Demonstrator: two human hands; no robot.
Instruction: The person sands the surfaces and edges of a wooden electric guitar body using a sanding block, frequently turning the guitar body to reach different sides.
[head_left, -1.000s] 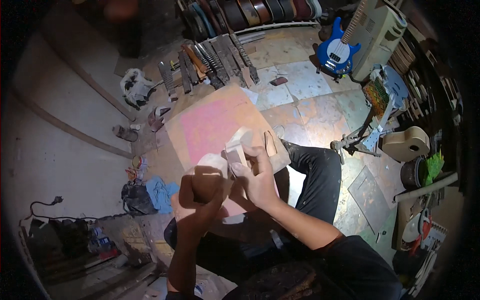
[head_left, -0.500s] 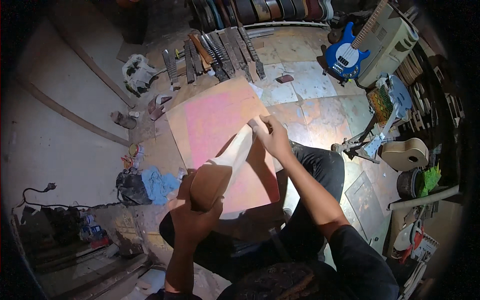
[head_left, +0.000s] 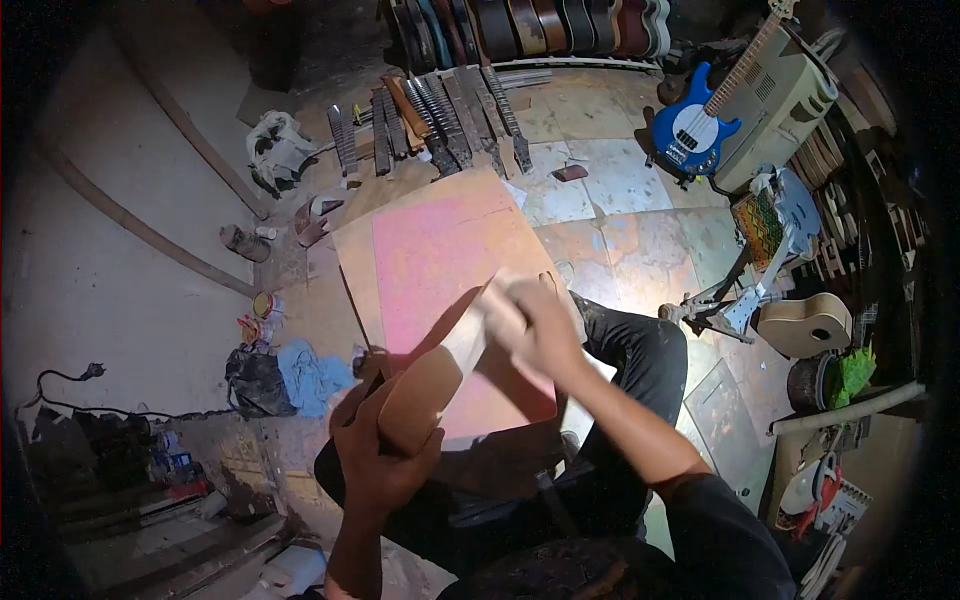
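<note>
My left hand [head_left: 385, 460] is closed round the broad brown end of a carved wooden piece [head_left: 420, 395], whose paler, narrower part reaches up to the right over a pink-centred board [head_left: 435, 235] at my lap. My right hand [head_left: 540, 330], blurred by motion, is closed on a small pale block [head_left: 500, 305] at the piece's upper part. Whether the block touches the wood I cannot tell.
Several guitar necks [head_left: 430, 125] lie beyond the board, with guitar bodies [head_left: 520, 25] lined up behind. A blue bass [head_left: 688, 135] and an acoustic guitar [head_left: 805, 325] are at right. A blue cloth [head_left: 310, 380] lies left, near the wall.
My right hand moved up along the wooden piece half a second ago and is now a little lower, smeared by motion. My left hand still grips the broad end, shifted slightly down-left.
</note>
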